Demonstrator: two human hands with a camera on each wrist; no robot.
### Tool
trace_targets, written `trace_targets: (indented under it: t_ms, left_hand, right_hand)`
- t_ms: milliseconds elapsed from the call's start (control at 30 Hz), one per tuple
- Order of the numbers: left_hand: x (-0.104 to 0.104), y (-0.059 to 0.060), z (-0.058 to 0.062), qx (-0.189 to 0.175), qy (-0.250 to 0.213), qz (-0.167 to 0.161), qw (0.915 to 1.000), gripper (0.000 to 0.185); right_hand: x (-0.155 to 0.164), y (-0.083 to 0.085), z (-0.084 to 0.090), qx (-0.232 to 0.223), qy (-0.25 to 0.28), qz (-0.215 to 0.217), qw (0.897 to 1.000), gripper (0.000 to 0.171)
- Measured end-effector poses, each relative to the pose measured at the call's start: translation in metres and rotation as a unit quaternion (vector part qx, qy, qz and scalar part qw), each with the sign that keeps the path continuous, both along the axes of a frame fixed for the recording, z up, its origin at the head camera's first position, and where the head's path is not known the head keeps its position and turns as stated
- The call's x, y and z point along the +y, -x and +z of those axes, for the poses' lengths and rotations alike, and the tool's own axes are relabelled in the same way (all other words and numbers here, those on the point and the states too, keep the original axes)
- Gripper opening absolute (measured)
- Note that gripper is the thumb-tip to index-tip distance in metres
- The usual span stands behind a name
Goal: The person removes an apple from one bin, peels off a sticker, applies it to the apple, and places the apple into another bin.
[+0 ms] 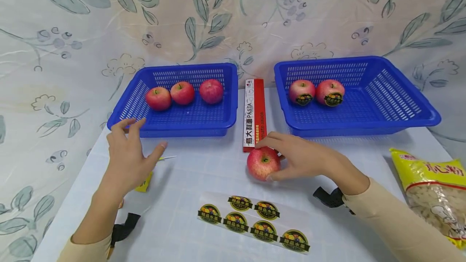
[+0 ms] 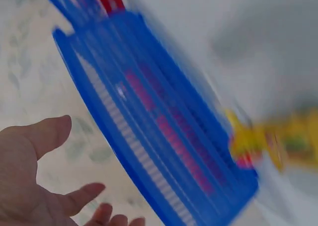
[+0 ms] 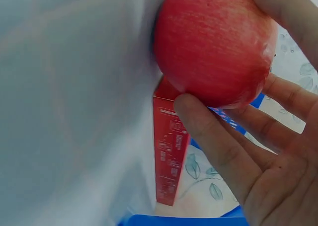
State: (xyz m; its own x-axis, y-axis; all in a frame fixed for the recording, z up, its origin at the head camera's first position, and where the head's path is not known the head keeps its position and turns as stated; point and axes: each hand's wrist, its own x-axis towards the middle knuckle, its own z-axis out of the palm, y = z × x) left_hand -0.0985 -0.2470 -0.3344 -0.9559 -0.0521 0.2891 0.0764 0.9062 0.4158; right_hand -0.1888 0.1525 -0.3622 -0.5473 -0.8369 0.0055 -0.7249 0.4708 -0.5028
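My right hand (image 1: 273, 161) grips a red apple (image 1: 262, 164) that sits on the white table just below a red pasta box (image 1: 254, 112). In the right wrist view the fingers (image 3: 223, 146) curl round the apple (image 3: 213, 42), with the box (image 3: 169, 151) behind it. My left hand (image 1: 147, 138) hovers with fingers spread and holds nothing, in front of the left blue basket (image 1: 182, 121), which holds three plain apples (image 1: 182, 93). The left wrist view is blurred; it shows the hand (image 2: 44, 186) beside the basket (image 2: 149, 126). The right blue basket (image 1: 364, 122) holds two apples (image 1: 316, 92) that carry stickers.
A sheet of round fruit stickers (image 1: 255, 218) lies at the table's front. A small yellow item (image 1: 144, 184) lies under my left wrist. A yellow bag of food (image 1: 433, 189) sits at the right edge. A leaf-patterned cloth hangs behind the table.
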Motion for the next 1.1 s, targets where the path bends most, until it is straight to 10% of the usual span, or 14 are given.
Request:
trace_targets:
  t_ms: [200,433,767,933,1100]
  left_hand:
    - [0.045,-0.014,-0.012,-0.083,-0.01,-0.081,0.9932,0.055]
    - [0.086,-0.016,-0.029,-0.291,-0.033,-0.129,0.9474,0.067]
    - [0.102,-0.023,-0.033,-0.325,0.069,-0.068,0.9408,0.096]
    - [0.1,-0.026,-0.039,-0.33,-0.06,-0.12,0.9345,0.086]
    - [0.099,-0.028,-0.05,-0.345,-0.25,-0.166,0.8894,0.08]
  right_hand:
    - [0.001,0.0,-0.005,0.0,0.016,0.015,1.0,0.07]
    - [0.003,-0.002,-0.002,0.03,0.014,0.022,0.999,0.075]
    - [0.001,-0.019,0.016,0.121,0.041,0.007,0.992,0.063]
    - [-0.007,-0.033,0.02,0.141,0.053,0.043,0.988,0.049]
    - [-0.016,-0.049,0.016,0.109,0.044,0.096,0.988,0.033]
